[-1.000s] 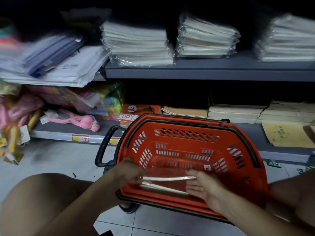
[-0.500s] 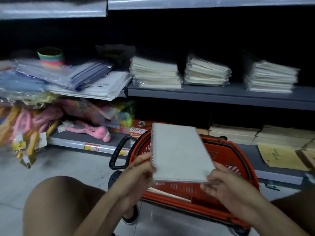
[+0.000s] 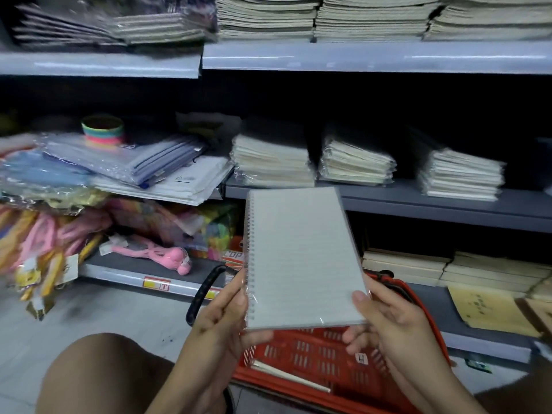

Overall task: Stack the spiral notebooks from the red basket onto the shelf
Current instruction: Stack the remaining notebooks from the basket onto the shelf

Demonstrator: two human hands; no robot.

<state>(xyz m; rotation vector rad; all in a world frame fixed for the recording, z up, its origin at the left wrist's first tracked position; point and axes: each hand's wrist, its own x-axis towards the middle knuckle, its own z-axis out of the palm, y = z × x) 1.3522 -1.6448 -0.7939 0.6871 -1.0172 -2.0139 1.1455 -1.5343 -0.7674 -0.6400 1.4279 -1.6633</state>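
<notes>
Gripping a wrapped spiral notebook by its lower corners at frame centre, the left hand and right hand hold it above the red basket.

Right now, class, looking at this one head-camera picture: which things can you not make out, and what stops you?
- Basket contents: head view, mostly hidden behind the notebook and both hands; only one more wrapped notebook shows.
- Right hand fingers: behind the notebook, only the thumb shows.
- Top shelf stacks: cut off by the upper edge.
- Hanging toys: blurred, at the left edge.
- Shelf price label: too small to read.
</notes>
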